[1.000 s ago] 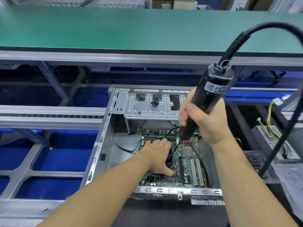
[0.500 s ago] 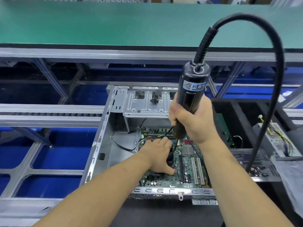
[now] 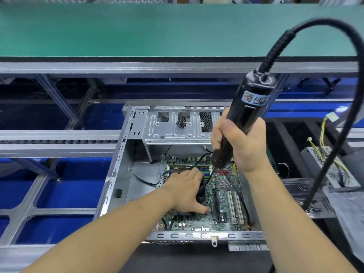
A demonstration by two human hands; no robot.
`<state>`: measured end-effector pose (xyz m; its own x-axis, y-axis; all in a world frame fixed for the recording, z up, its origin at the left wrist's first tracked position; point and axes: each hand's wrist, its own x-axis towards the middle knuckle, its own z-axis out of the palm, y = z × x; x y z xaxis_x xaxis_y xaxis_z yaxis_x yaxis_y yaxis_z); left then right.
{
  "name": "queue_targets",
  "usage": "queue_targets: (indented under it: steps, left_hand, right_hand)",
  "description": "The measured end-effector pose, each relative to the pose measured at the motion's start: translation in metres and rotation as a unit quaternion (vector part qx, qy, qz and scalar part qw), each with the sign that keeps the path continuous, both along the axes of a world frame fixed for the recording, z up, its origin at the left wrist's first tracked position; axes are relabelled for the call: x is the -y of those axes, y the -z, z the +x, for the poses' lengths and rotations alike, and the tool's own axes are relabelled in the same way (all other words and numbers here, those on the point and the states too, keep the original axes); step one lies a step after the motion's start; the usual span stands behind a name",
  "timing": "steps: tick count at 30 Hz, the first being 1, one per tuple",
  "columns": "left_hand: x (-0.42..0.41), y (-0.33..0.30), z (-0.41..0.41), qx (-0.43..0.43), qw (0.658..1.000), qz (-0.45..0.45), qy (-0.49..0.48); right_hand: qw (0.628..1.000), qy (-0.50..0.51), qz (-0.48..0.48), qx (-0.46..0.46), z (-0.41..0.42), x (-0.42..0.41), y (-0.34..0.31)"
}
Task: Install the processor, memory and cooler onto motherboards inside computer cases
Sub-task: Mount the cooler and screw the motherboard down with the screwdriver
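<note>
I see an open grey sheet-metal computer case (image 3: 126,174) lying flat in front of me, its interior facing up. Inside it sits a green motherboard (image 3: 220,196), filling the right part of the case floor, with white and black expansion slots (image 3: 234,207) running along its right side and a row of blue and green memory slots (image 3: 204,172) further back. The left part of the case floor is bare metal with a thin black cable (image 3: 141,179) crossing it toward the board. At the back of the case a silver drive-bay bracket (image 3: 169,129) spans the width, and a small dark cluster of screws (image 3: 181,123) rests on top of it.

My left hand (image 3: 187,192) lies over the black round cooler (image 3: 201,194) on the motherboard, fingers spread and slightly bent around it, thumb stretched toward the near slots; the cooler is mostly hidden beneath the palm.

My right hand (image 3: 242,142) is wrapped firmly around a black cylindrical electric screwdriver (image 3: 246,115), held tilted, its thin bit (image 3: 209,175) reaching down to the board just beside the left hand's fingertips. A thick black power cord (image 3: 334,30) arcs from the tool's top and falls to the right.

To the right of the case a second grey metal box (image 3: 325,166) holds yellow wires (image 3: 323,134). Beyond the case lies a green tabletop (image 3: 137,30).
</note>
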<state>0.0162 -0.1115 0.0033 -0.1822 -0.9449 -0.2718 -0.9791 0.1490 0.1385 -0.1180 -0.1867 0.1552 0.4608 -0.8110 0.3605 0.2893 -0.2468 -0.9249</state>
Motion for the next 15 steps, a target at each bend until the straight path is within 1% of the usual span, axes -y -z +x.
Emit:
queue_targets:
  steps: [5, 8, 9, 11, 13, 15]
  left_hand:
    - [0.003, -0.006, -0.001, 0.005, 1.0, 0.02, -0.002]
    - [0.003, -0.009, -0.003, -0.01, 1.0, 0.027, -0.011]
    - [0.003, -0.012, -0.002, -0.013, 0.999, 0.029, -0.012]
    - [0.003, -0.017, -0.001, -0.022, 0.999, 0.046, -0.012]
    - [0.002, -0.024, 0.0, -0.061, 0.996, 0.06, -0.017]
    - [0.001, -0.028, 0.009, -0.149, 0.986, 0.063, -0.048]
  right_hand:
    - [1.0, 0.001, -0.003, -0.005, 0.003, 0.001, -0.005]
    - [0.999, 0.032, -0.016, 0.0, 0.001, -0.002, -0.011]
    - [0.998, 0.051, -0.026, 0.019, -0.001, -0.003, -0.016]
    - [0.992, 0.073, -0.037, 0.091, -0.008, -0.004, -0.031]
    - [0.986, 0.054, -0.022, 0.153, -0.011, -0.007, -0.047]
    - [0.985, 0.034, -0.009, 0.17, -0.009, -0.012, -0.055]
